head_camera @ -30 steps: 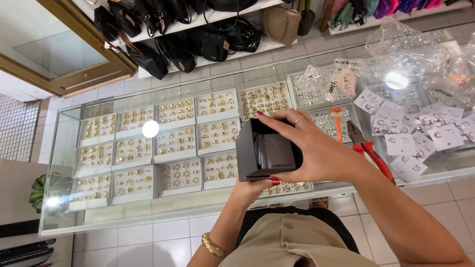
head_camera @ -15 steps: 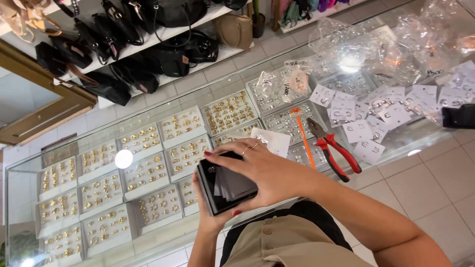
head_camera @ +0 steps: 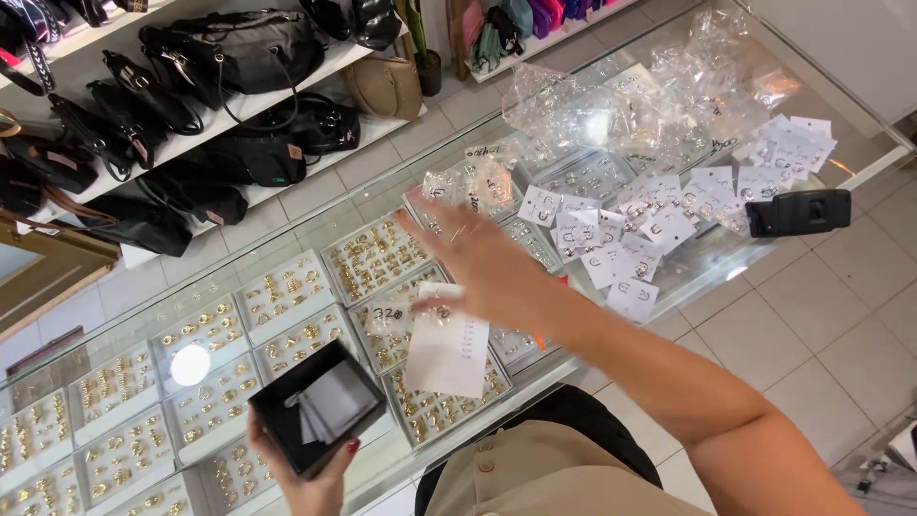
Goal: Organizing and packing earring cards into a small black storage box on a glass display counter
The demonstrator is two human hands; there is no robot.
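Observation:
My left hand (head_camera: 304, 485) grips a small open black box (head_camera: 318, 406) from below, over the near edge of the glass counter (head_camera: 669, 277). White cards lie inside the box. My right hand (head_camera: 473, 256) is blurred, stretched out over the counter with fingers spread and nothing in it. It hovers above a white paper slip (head_camera: 447, 344) lying on the glass. Small white earring cards (head_camera: 659, 225) are scattered on the glass to its right.
Trays of gold jewellery (head_camera: 287, 306) fill the case under the glass. Clear plastic bags (head_camera: 611, 105) pile at the far right. A black device (head_camera: 799, 211) sits near the counter's right edge. Black handbags (head_camera: 229, 57) line white shelves beyond. Tiled floor lies below.
My right hand has let go of the black box and moved out over the counter. The box now rests in my left hand alone, lower and to the left. The view has swung right.

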